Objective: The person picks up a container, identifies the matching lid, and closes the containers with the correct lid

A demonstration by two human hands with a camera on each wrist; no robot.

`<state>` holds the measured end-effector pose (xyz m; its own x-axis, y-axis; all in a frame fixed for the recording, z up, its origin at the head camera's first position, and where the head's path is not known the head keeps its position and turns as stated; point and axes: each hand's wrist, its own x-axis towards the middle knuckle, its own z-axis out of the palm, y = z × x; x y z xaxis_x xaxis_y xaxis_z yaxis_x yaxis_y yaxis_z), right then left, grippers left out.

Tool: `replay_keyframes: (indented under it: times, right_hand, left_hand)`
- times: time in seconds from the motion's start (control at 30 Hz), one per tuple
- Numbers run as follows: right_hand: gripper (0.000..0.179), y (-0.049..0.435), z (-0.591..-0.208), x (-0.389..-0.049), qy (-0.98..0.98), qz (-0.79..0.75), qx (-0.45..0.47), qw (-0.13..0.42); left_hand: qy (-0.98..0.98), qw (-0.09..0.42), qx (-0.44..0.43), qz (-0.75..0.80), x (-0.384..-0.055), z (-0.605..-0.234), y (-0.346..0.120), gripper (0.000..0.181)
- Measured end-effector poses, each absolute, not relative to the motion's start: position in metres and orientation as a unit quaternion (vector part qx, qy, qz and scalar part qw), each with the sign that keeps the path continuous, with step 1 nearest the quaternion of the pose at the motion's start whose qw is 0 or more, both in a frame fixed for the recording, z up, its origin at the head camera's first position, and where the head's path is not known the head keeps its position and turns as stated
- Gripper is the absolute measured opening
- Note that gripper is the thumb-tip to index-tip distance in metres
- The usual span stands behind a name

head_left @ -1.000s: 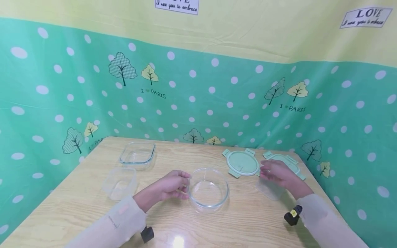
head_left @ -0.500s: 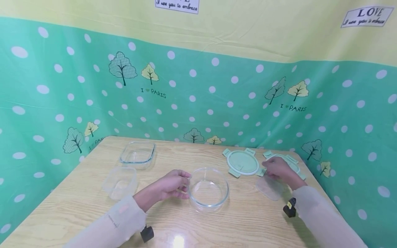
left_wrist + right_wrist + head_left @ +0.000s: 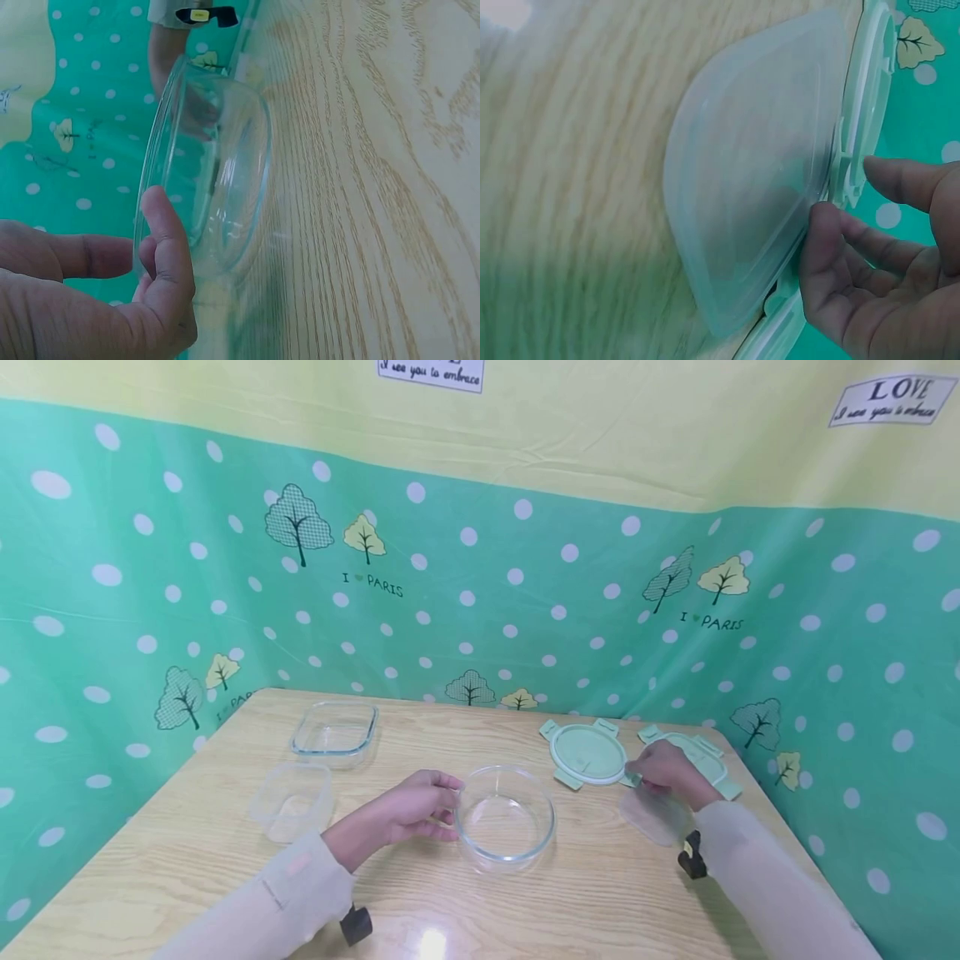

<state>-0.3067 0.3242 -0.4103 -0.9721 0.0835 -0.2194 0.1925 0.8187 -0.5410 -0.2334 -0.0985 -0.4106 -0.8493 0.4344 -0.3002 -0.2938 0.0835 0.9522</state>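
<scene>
- Head view: the left hand (image 3: 408,814) rests on the pale wooden worktop (image 3: 420,893) against the left side of a round clear glass bowl (image 3: 505,817). Its fingers (image 3: 442,785) are curled at the bowl's rim and wall.
- The bowl stands upright near the middle of the worktop.
- The right hand (image 3: 667,770) lies at the far right. Its fingers reach to the edge of a round pale green plastic lid with snap tabs (image 3: 587,753). It also covers part of a second pale green lid with tabs (image 3: 712,760), which lies just behind it.
- A frosted clear plastic lid (image 3: 652,814) lies flat just in front of the right hand, touching or overlapped by it.
- To the left stand a square clear glass dish (image 3: 334,732) and, nearer, a frosted clear plastic tub (image 3: 291,802). Both are well apart from the hands.
- Left wrist view: the thumb and one finger of the left hand (image 3: 97,300) close on the rim of the glass bowl (image 3: 217,165), gripping it lightly.
- Right wrist view: the right hand (image 3: 885,262) has its fingers loosely bent. One fingertip touches the edge of the frosted lid (image 3: 757,172), just beside a tab of a green lid (image 3: 866,97). The fingers clasp nothing firmly.
</scene>
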Motion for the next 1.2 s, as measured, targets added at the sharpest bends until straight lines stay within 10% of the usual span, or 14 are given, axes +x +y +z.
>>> replay_keyframes:
  times: [1.2]
  right_hand:
    - [0.028,0.325,-0.399,-0.326,0.787,-0.592,0.126,0.123]
  left_hand:
    - [0.684,0.265,0.064,0.677,-0.232,-0.411,-0.102,0.047]
